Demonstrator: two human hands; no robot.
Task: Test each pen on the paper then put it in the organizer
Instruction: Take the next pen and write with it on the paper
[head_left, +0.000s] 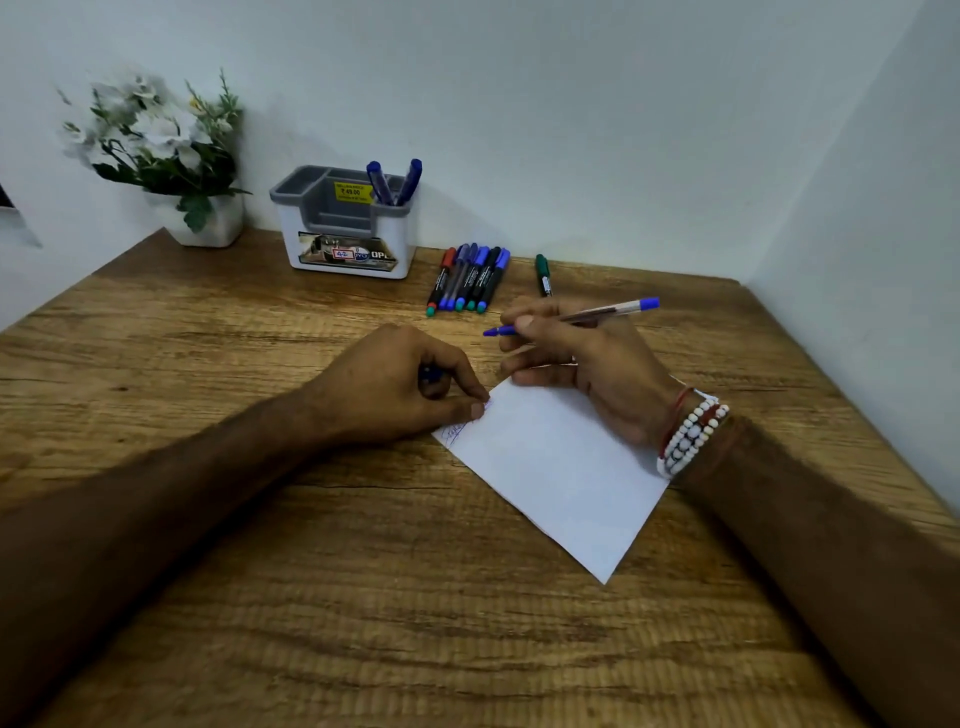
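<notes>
A wooden desk sits in a pale wall corner.

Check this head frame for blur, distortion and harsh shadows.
Head view: wide-angle distortion bows the brown wooden table; the white potted flowers at far left are blurred; light is soft and even, with a faint shadow beside the grey-and-white plastic organizer; the white paper sheet shows no glare.
</notes>
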